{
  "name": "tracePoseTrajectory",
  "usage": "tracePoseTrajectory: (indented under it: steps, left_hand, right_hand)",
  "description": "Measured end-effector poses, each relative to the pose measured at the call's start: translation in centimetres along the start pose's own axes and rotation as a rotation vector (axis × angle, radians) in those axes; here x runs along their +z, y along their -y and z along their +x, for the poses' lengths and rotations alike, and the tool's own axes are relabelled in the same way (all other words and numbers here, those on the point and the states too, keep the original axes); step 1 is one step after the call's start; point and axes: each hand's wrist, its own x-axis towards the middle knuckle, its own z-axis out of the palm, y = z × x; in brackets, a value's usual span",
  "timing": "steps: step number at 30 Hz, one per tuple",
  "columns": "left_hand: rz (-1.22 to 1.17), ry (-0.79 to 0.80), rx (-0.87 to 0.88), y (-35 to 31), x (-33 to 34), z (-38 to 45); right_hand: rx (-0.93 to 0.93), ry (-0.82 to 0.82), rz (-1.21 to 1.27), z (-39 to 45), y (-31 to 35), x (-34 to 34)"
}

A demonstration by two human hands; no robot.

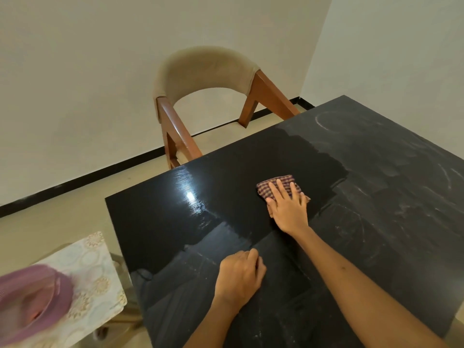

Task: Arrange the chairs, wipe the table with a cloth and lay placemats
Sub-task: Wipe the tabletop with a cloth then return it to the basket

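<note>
Right hand (288, 205) flat on checked cloth (277, 187), fingers spread, mid black table (160, 222) — dusty beyond; left hand (239, 275) curled, empty, nearer near edge.

You are in a home dining room: a glossy black tabletop (190, 222), an upholstered wooden armchair (200, 79) drawn up to it, plain walls (75, 71), tiled floor (50, 222).

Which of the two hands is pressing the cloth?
The right hand, stretched farther out with its fingers flat on the checked cloth. The left hand rests nearer, fingers curled, on the bare black table.
</note>
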Motion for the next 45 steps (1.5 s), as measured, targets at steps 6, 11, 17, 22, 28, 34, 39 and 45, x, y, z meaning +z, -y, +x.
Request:
tracePoseTrajectory:
  steps: [6, 11, 17, 22, 28, 34, 39, 45]
  left_hand:
    - [-0.035, -0.114, -0.200, 2.8, -2.7, -3.9]
    - [0.027, -0.079, -0.261, 6.1, -4.9, -9.8]
    - [0.061, -0.058, -0.292, 7.2, -7.1, -12.6]
    - [0.051, -0.019, -0.337, 7.7, -7.9, -13.8]
    - [0.044, -0.092, -0.342, 9.1, -9.9, -15.1]
    - [0.009, -0.188, -0.534, 12.3, -11.3, -17.1]
    - [-0.036, -0.219, -0.626, 13.0, -11.9, -17.7]
    - [-0.095, -0.236, -0.600, 12.5, -11.6, -17.5]
  right_hand:
    - [-0.195, -0.003, -0.012, -4.7, 8.3, 1.4]
    - [-0.413, 0.013, -0.032, -10.7, 16.1, 3.7]
    - [-0.306, 0.008, -0.061, -9.9, 14.5, 2.7]
    - [-0.035, 0.012, -0.021, -8.2, 11.9, 2.0]
    - [-0.049, 0.040, 0.002, -11.2, 16.8, 2.5]
    - [-0.327, 0.057, 0.022, -16.9, 26.4, 4.4]
    - [-0.412, 0.071, 0.018, -17.3, 30.0, 5.1]
    - [-0.456, 0.006, -0.045, -20.3, 27.0, 5.9]
